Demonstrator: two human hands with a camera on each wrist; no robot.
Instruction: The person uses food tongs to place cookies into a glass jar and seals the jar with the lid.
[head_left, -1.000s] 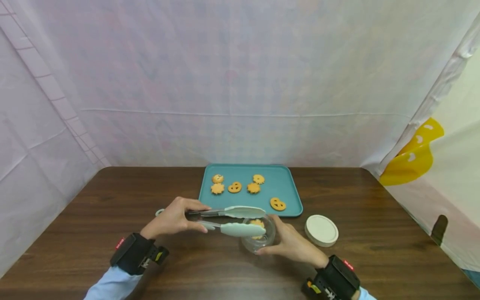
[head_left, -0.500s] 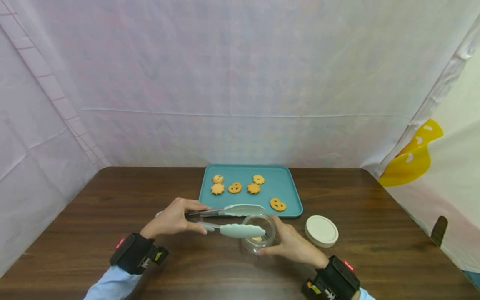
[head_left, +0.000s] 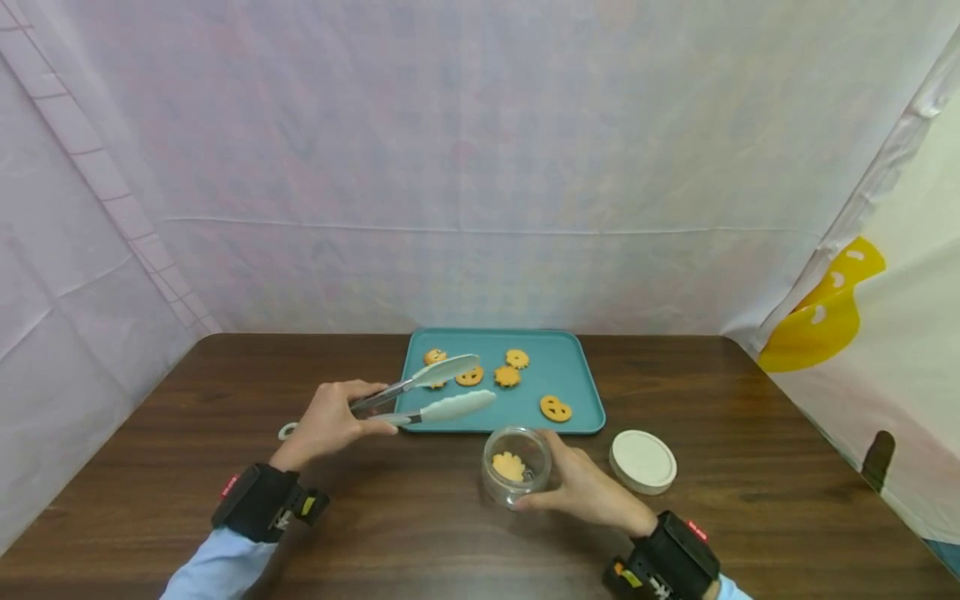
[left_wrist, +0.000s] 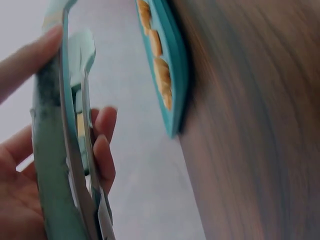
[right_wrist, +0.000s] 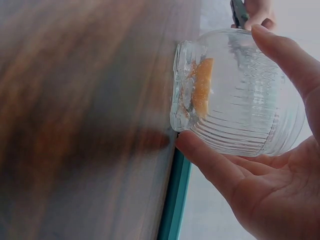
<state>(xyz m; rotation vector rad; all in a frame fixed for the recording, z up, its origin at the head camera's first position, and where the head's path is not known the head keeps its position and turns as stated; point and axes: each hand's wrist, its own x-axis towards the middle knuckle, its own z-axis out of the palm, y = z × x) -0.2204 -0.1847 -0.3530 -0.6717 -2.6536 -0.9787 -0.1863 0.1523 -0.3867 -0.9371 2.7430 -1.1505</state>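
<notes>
Left hand [head_left: 330, 423] gripping mint tongs [head_left: 427, 393] over teal tray [head_left: 581, 392], right hand [head_left: 585, 487] cupping ribbed glass jar [head_left: 516, 464], no legible writing, ribbing clear only in wrist view, cookie [right_wrist: 202, 92] inside.

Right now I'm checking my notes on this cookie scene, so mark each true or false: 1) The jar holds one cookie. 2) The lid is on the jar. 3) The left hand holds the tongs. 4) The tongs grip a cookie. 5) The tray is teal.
1) True: one cookie lies in the glass jar.
2) False: the white lid lies on the table, right of the jar, which the right hand holds.
3) True: the left hand grips the tongs.
4) False: the tongs hang empty and apart over the tray.
5) True: the tray is teal.
</notes>
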